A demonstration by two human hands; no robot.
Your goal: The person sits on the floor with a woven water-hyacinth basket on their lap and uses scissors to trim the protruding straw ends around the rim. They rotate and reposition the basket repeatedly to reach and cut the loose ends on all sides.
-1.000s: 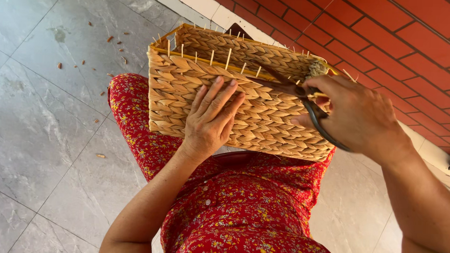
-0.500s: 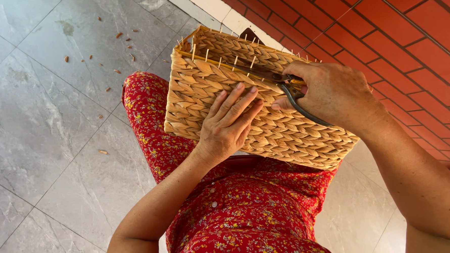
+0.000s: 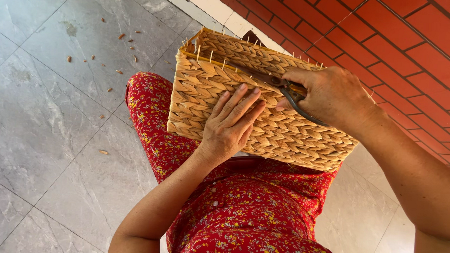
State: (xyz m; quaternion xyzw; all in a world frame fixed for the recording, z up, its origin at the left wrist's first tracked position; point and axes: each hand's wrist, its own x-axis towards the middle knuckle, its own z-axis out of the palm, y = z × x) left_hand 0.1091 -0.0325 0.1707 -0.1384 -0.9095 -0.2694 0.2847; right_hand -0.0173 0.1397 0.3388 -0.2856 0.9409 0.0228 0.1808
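Note:
A rectangular woven straw basket (image 3: 206, 90) rests on my lap, over a red flowered dress (image 3: 241, 218). Short stalk ends stick up along its rim. My left hand (image 3: 231, 122) lies flat against the basket's near side, fingers spread. My right hand (image 3: 332, 96) grips dark metal shears (image 3: 282, 86), their blades pointing left along the top rim among the protruding ends.
Grey marble floor tiles (image 3: 48, 113) spread to the left, with several cut straw bits (image 3: 121, 36) scattered on them. A red brick wall (image 3: 405, 43) with a white base strip runs along the upper right.
The view has shifted so the basket sits further right. My right hand with the shears has moved left along the rim. My left hand stays pressed on the basket side.

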